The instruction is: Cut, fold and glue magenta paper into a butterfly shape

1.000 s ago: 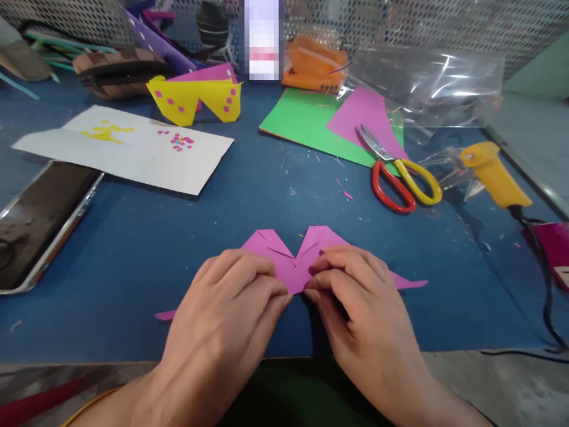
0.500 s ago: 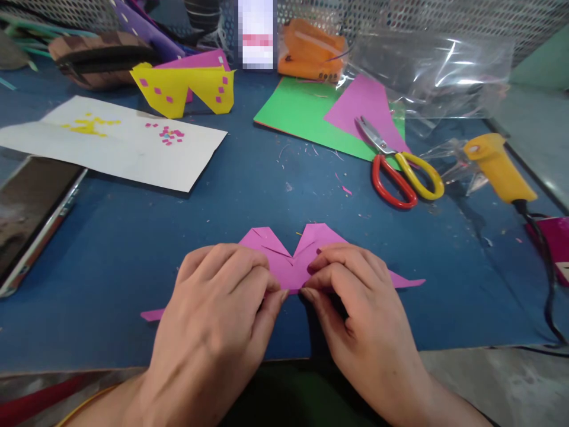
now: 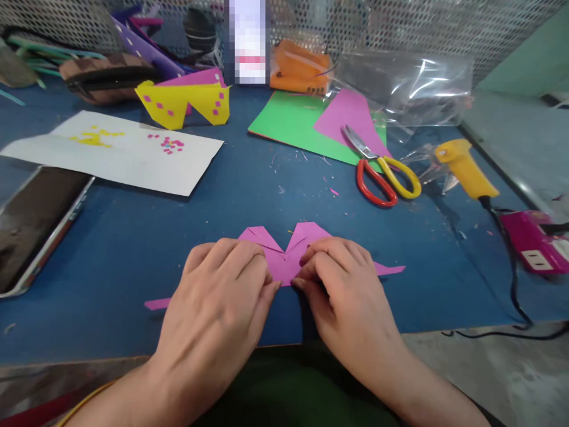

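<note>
A folded pink paper piece [image 3: 284, 252] lies flat on the blue mat [image 3: 275, 201] near the front edge, its pointed tips sticking out left and right. My left hand [image 3: 220, 302] presses down on its left half with curled fingers. On the right half, my right hand [image 3: 344, 290] pinches the paper at the centre fold. Both hands' fingertips meet at the lower middle of the piece. Most of the paper's lower part is hidden under the hands.
Red and yellow scissors [image 3: 384, 175] lie on green [image 3: 288, 121] and pink sheets at the back right. A yellow glue gun [image 3: 466, 169] and its cord sit at the right. A white sheet [image 3: 115, 151], a yellow folded piece [image 3: 184, 104] and a tablet [image 3: 33, 222] occupy the left.
The hands stay pressed on the pink paper with only slight finger shifts. The camera view has drifted a little, so the whole scene sits slightly differently in frame.
</note>
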{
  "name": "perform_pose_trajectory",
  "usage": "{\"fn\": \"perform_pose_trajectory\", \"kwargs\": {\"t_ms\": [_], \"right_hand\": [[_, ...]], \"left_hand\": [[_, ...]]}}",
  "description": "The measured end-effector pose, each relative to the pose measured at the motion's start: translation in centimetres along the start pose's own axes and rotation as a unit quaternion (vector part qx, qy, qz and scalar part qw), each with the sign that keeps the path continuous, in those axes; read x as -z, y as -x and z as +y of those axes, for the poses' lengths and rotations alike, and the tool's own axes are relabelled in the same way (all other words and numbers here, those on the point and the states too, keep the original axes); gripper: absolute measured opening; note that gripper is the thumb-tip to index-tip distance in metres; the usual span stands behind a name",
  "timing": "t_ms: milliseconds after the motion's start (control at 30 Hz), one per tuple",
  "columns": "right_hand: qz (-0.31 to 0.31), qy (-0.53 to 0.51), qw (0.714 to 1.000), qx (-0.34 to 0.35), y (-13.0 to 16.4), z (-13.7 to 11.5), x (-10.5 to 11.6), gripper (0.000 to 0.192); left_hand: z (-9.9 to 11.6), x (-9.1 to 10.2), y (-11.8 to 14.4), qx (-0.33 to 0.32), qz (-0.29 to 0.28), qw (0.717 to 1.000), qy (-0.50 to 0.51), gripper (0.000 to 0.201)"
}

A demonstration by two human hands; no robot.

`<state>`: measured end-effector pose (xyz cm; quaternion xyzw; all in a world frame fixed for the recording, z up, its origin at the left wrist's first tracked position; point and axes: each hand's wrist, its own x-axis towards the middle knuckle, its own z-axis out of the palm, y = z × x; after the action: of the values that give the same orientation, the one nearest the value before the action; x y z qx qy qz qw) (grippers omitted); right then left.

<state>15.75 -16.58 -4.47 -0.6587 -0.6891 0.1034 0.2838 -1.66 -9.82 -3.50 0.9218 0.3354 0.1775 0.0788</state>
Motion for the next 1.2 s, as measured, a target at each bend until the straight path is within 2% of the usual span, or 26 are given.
{"fn": "perform_pose_trajectory", "kwargs": {"t_ms": [233,400,667,767,900,967,1100,1200], "right_hand": [[0.039,0.003,0.999,-0.006,0.3,0.3,-0.1,0.014],[0.041,0.005,0.999,-0.027,0.4,0.3,-0.2,0.015],[0.026,0.017,0.999,-0.009,0.1,0.2,-0.2,0.019],[0.028,0.013,1.000,-0.002,0.2,0.4,-0.2,0.019],[0.037,0.007,0.999,0.011,0.3,0.5,-0.2,0.016],[0.039,0.006,0.999,0.010,0.3,0.5,-0.3,0.015],[0.041,0.016,0.999,0.001,0.3,0.5,-0.3,0.015],[0.043,0.026,0.999,0.000,0.3,0.7,-0.1,0.015]], "left_hand": [[0.1,-0.3,0.0,-0.004,0.028,0.999,-0.015,0.022],[0.2,-0.2,0.2,0.001,0.026,1.000,-0.011,0.022],[0.1,-0.2,0.1,-0.020,0.043,0.998,-0.036,0.023],[0.1,-0.4,0.4,-0.055,0.066,0.995,-0.050,0.024],[0.4,-0.8,1.4,-0.145,0.101,0.980,-0.093,0.024],[0.7,-1.0,1.9,-0.180,0.096,0.972,-0.116,0.023],[1.1,-1.4,2.5,-0.192,0.060,0.971,-0.130,0.040],[1.3,-1.4,2.6,-0.191,0.058,0.972,-0.124,0.041]]}}
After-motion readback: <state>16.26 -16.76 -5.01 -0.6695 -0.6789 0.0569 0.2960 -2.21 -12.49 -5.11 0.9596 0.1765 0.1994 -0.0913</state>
